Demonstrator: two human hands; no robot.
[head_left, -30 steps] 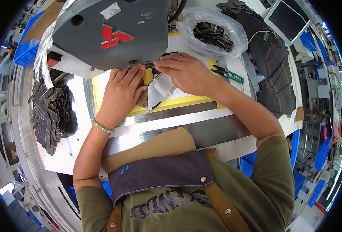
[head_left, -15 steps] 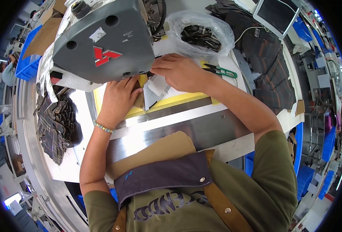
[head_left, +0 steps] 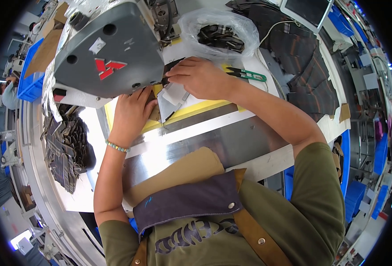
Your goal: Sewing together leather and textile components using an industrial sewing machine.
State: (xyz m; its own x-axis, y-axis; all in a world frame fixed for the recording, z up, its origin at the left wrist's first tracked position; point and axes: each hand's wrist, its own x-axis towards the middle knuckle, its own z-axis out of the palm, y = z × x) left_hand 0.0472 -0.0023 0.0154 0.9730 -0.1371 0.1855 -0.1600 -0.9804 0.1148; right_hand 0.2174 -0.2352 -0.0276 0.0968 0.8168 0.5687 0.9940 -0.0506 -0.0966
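Observation:
A grey sewing machine head [head_left: 109, 55] overhangs the work spot at upper left. My left hand [head_left: 131, 111] lies flat beside a white plate [head_left: 168, 107] under it, fingers stretched out and fingertips partly hidden by the machine. My right hand [head_left: 201, 79] is right of the machine head, fingers closed together on a dark cloth piece [head_left: 174, 64] that shows beyond them. How far this cloth runs under the machine is hidden. Green-handled thread snips [head_left: 252, 76] lie to the right of my right hand.
Stacked dark plaid cloth pieces [head_left: 65, 148] lie at left. A clear plastic bag [head_left: 249, 31] with dark pieces stands beyond my right hand. Plaid cloth [head_left: 309, 73] covers the table's right side, below a screen [head_left: 309, 13]. Brown card [head_left: 178, 173] sits at the near edge.
The whole view has shifted slightly. More of the dark cloth piece shows beyond my right fingers; both hands stay near the machine head.

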